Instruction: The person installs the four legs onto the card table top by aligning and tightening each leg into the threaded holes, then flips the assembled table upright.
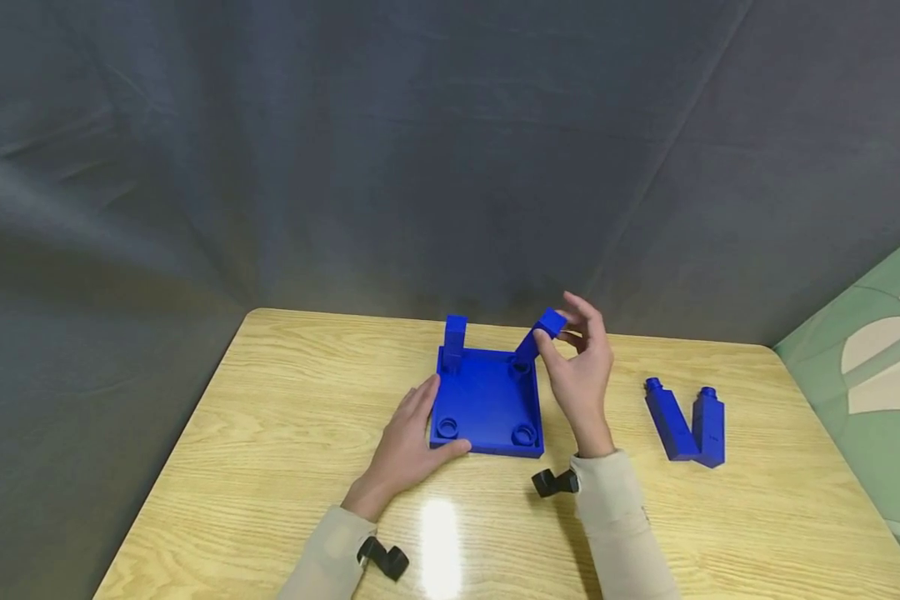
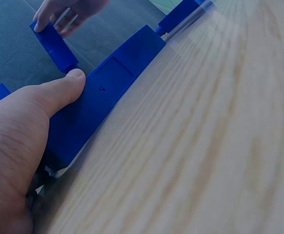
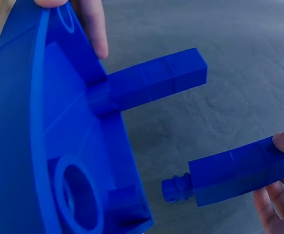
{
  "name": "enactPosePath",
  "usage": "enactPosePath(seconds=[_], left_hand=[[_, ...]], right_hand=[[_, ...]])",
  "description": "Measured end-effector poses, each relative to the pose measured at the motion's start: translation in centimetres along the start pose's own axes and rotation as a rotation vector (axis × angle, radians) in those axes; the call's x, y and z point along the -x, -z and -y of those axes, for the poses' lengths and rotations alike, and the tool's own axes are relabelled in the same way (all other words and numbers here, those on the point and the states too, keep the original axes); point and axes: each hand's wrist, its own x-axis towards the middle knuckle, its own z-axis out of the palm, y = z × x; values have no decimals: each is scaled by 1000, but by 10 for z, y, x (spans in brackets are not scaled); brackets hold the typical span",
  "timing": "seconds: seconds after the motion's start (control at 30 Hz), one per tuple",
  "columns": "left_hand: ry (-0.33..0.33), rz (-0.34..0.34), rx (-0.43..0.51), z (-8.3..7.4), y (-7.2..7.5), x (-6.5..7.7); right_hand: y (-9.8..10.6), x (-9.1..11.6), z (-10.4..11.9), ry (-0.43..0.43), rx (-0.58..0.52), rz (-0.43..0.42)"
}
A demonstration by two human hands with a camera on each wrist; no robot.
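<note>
A shallow blue square tabletop piece (image 1: 487, 400), with raised rims and round corner sockets, lies on the wooden table. My left hand (image 1: 408, 454) holds its near left corner, thumb along the front side and fingers along the left side. One blue square leg (image 1: 455, 333) stands upright in the far left corner. Between thumb and fingers, my right hand (image 1: 585, 375) pinches another blue leg (image 1: 551, 321), tilted over the far right socket (image 1: 521, 367). In the right wrist view the held leg's stepped round peg (image 3: 176, 189) points toward the tabletop piece, apart from it.
Two more blue legs, a left one (image 1: 671, 425) and a right one (image 1: 709, 429), lie on the wooden table (image 1: 285, 433) to the right, their near ends together. A dark curtain (image 1: 450, 167) hangs behind the table's far edge. Green patterned fabric (image 1: 862, 358) borders the right side.
</note>
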Motion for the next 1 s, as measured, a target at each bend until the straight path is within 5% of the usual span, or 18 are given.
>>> enactPosePath(seconds=[1.0], left_hand=[[10, -7, 9, -3, 1, 0]], right_hand=[[-7, 5, -22, -42, 113, 79]])
